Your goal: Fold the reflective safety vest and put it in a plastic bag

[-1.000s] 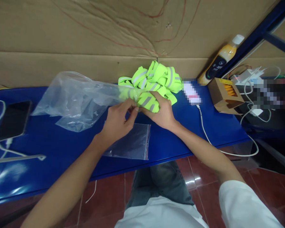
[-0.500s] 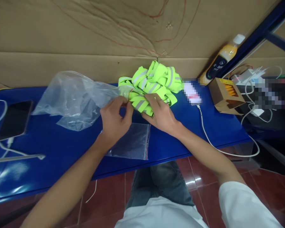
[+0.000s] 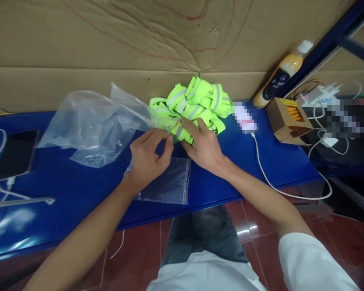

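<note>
Observed on blue table (image 3: 87, 202): clear plastic bag (image 3: 87, 125) spread leftward, probably for easy reach; reflective straps (image 3: 200, 97) heaped behind; flat zip bag (image 3: 166, 186) nearer front. Pinching thin film (image 3: 153, 116) with left hand (image 3: 150, 155), apparently for control; gripping strap bundle (image 3: 181, 132) with right hand (image 3: 204, 147), presumably to steady it.

Brown cardboard wall (image 3: 79, 48) behind a glossy blue table (image 3: 75, 194), red tiled floor (image 3: 139, 254) below.

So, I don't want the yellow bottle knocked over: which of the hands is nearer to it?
Right. The right hand, on the neon-yellow straps, is left of the yellow bottle and nearer the person; the left hand is farther left, beside the large clear bag.
</note>
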The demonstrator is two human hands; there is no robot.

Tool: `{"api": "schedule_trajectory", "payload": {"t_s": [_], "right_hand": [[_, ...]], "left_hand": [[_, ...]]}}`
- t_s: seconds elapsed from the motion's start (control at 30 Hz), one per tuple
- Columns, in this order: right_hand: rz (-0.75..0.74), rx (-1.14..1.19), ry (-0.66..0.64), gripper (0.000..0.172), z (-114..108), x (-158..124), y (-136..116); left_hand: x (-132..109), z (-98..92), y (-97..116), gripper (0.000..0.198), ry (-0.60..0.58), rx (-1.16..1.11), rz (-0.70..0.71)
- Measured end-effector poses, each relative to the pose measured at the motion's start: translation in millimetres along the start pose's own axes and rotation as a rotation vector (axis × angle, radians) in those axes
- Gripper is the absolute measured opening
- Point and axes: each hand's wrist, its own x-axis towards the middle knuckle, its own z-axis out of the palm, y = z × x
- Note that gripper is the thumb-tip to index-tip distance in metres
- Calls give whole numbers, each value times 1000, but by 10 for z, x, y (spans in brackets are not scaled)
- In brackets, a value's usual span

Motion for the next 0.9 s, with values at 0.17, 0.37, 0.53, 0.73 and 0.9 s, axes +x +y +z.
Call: {"api": "schedule_trajectory", "payload": {"t_s": [0.17, 0.37, 0.53, 0.73, 0.9], "right_hand": [[-105, 108, 157, 54, 94, -5, 118], [-235, 244, 355, 49, 121, 36, 275], [-338, 211, 305, 49, 135, 27, 314], [-505, 83, 122, 52, 33, 6, 314], [-453, -22, 40, 55, -7, -2, 248]], "left_hand": [[1, 36, 20, 12, -86, 88, 27], [43, -268, 82, 26, -46, 498, 139], [186, -455, -7, 88, -170, 511, 246], [208, -478, -270, 40, -396, 420, 276], [161, -449, -346, 51, -403, 322, 346]]}}
